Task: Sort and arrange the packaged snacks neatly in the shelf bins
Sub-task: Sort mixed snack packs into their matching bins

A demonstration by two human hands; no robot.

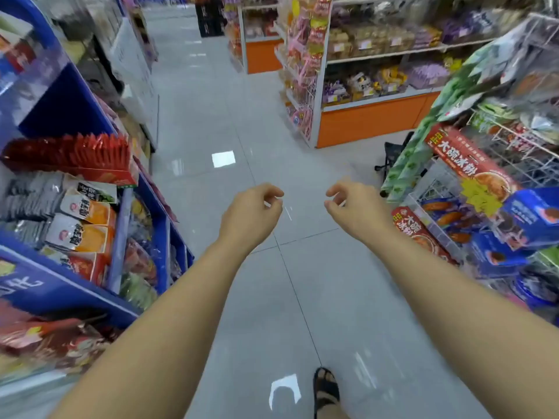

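Both my arms stretch out over the grey tiled aisle floor. My left hand [252, 211] hangs with loosely curled fingers and holds nothing. My right hand [352, 207] mirrors it, fingers loosely curled and empty. To my left stands a blue shelf with bins [75, 285] holding white-and-orange snack packs [87, 211], grey packs and a red box of red sachets [69, 155]. To my right a white wire rack [435, 192] carries red boxes [472, 164], blue boxes [526, 219] and green packets [414, 152]. Neither hand touches any package.
The aisle floor [211, 116] runs ahead between the shelves. Orange-based shelving [372, 122] with bagged goods stands at the far right, with a pink-packed wire rack [302, 86] at its end. A dark folding stool [393, 155] sits beside the right rack. My sandalled foot [325, 388] is below.
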